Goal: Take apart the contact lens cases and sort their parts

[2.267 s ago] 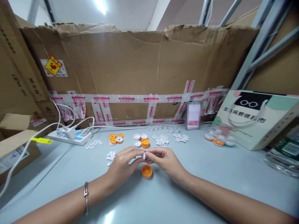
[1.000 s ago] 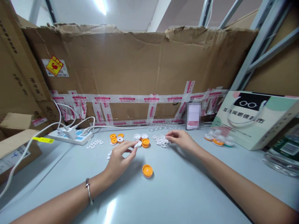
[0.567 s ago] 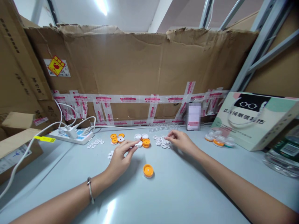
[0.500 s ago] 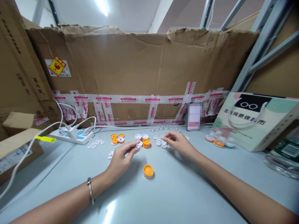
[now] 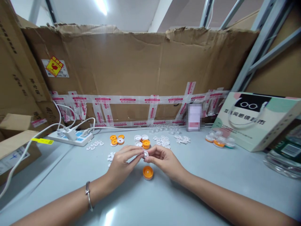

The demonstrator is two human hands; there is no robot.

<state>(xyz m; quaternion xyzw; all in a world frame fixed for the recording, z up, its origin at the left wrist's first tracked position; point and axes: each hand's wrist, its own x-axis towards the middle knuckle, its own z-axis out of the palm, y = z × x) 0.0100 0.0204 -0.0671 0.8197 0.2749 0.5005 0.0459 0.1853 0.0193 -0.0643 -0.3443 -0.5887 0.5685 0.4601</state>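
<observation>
I've L hand (image 5: 120, 160) + R hand (image 5: 166, 160) both pinching sm white pc (image 5: 146, 154) nr orange cup (image 5: 148, 172); I'd square it up, press gently, evenly.

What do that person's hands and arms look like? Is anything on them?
The left hand and right hand are bare, with no gloves. The left arm wears a thin, shiny, silver bracelet. The right arm shows none, and neither has a sleeve in sight.
</observation>
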